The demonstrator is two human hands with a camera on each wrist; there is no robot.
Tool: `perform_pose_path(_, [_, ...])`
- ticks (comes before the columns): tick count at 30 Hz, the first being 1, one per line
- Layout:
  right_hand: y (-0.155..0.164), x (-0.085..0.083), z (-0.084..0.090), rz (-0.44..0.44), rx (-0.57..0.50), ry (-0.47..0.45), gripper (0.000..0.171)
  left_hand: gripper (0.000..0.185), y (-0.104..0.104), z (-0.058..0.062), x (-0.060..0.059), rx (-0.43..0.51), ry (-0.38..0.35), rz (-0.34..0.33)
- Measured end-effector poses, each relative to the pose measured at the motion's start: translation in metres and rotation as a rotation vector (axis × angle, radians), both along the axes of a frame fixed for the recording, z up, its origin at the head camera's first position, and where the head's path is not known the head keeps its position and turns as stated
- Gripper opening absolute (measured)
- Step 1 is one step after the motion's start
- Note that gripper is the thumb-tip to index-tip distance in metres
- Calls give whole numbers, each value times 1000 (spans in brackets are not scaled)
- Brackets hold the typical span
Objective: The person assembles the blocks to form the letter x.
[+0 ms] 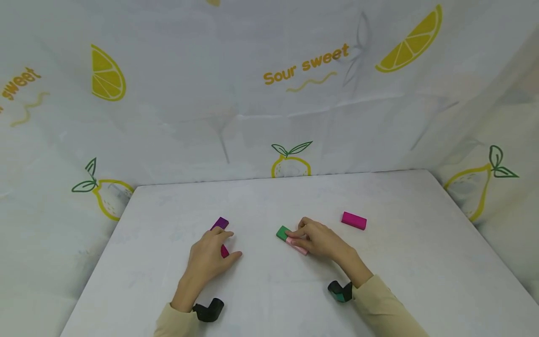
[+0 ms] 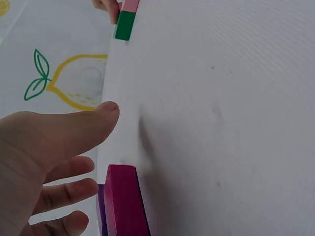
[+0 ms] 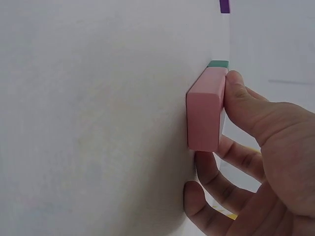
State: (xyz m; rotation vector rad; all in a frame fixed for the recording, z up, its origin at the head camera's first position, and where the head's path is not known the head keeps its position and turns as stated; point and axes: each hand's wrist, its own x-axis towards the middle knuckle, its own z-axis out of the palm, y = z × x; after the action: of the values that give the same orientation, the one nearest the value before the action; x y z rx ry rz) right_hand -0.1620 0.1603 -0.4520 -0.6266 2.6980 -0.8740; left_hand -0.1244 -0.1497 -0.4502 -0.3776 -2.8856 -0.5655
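Blocks lie on a white table [image 1: 269, 290]: the right hand [image 1: 320, 239] pinches a pink block [image 3: 204, 110] between thumb and fingers, end to end with a green block [image 1: 282, 232] on its far-left side, near the table's middle. Left of them, the left hand [image 1: 209, 255] rests relaxed and grasps nothing, its fingers over a magenta block [image 2: 125, 201] that touches a purple block [image 1: 220, 223]. Another magenta block [image 1: 353, 220] lies alone to the right.

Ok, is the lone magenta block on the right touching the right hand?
No. In the head view the magenta block lies apart from the right hand, bare table between them.
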Motion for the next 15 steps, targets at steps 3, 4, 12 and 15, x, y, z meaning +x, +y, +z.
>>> perform_pose_path(3, [0, 0, -1, -1, 2, 2, 34, 46, -7, -3, 3, -17, -16, 14])
perform_pose_path(4, [0, 1, 0, -1, 1, 2, 34, 45, -9, -4, 3, -24, -17, 17])
perform_pose_path(12, [-1, 1, 1, 0, -3, 1, 34, 39, -24, -4, 8, 0, -28, 6])
perform_pose_path(15, [-1, 1, 1, -2, -3, 1, 34, 37, -29, -6, 8, 38, -14, -11])
